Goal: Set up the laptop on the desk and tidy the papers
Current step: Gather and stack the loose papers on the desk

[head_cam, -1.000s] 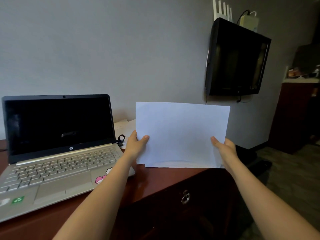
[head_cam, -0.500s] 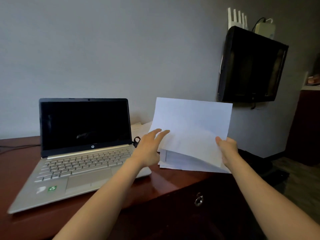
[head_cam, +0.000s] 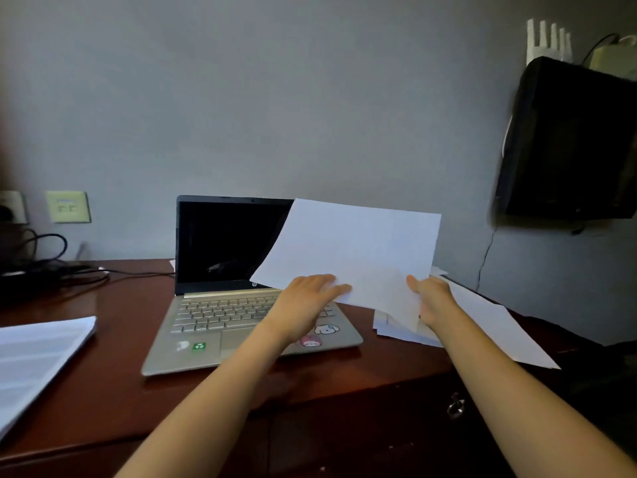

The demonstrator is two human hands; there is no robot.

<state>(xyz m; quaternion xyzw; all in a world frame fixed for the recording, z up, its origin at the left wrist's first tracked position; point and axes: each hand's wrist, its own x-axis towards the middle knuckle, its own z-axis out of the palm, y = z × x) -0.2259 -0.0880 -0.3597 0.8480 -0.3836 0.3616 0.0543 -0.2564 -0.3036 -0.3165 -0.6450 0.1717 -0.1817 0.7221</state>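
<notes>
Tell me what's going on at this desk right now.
A person is sorting papers beside an open laptop whose screen is dark. The right hand grips the lower corner of a white sheet held up in front of the screen. The left hand touches its lower edge with straight fingers. Loose papers lie on the desk to the laptop's right, and another stack of papers sits at the far left.

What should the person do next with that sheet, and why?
Probably lay the sheet on the loose papers right of the laptop: the right hand holds it up, the left hand lies flat at its edge, and it hides part of the screen.
</notes>
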